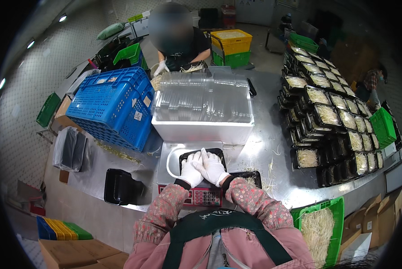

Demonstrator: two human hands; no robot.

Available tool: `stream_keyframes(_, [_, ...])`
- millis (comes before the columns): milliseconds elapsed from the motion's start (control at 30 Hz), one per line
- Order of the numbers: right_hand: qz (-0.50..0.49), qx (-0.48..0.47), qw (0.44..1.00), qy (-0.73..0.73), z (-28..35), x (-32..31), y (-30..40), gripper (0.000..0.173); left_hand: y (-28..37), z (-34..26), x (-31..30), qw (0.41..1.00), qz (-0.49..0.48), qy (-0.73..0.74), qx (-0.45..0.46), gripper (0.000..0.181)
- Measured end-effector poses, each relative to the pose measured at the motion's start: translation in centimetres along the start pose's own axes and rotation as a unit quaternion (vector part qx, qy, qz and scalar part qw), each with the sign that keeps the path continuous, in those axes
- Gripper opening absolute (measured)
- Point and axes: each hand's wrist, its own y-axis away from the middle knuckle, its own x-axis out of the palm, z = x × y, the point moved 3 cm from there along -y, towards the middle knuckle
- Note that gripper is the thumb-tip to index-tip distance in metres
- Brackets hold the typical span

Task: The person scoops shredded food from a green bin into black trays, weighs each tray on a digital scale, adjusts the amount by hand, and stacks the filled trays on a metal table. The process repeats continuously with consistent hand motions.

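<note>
My left hand (pixel 190 171) and my right hand (pixel 211 166), both in white gloves, lie flat and partly overlapping over a black plastic tray (pixel 183 155). Their palms cover most of it, so what it holds is hidden. Beneath the tray is the metal platform of a weighing scale (pixel 165 151), whose red keypad panel (pixel 206 196) faces me. A white curved cord or strip (pixel 169 164) loops beside my left hand. Right of my right wrist sits another black tray (pixel 254 175) with pale sprouts, partly hidden by my sleeve.
Clear plastic lids (pixel 204 95) fill a white foam box (pixel 201 131) ahead. Blue crates (pixel 110 107) and black trays (pixel 117 186) stand left. Filled sprout trays (pixel 327 114) are stacked right. A green crate of sprouts (pixel 317 232) is near my right side. A co-worker (pixel 181 43) stands opposite.
</note>
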Motion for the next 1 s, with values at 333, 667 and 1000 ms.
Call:
stream_keyframes(333, [-0.438, 0.101, 0.891, -0.065, -13.3, -16.0, -6.5, 0.046, 3.2, 0.3, -3.3, 0.985, -0.113, 0.128, 0.024, 0.059])
stream_keyframes(667, [-0.43, 0.13, 0.813, -0.371, -27.0, -18.9, -7.5, 0.011, 5.3, 3.1, -6.4, 0.828, -0.282, 0.483, -0.047, 0.029])
stream_keyframes(1000, [-0.411, -0.249, 0.867, -0.133, -2.0, -29.3, 2.2, 0.012, 6.6, 5.5, -11.6, 0.493, -0.121, 0.858, -0.082, 0.097])
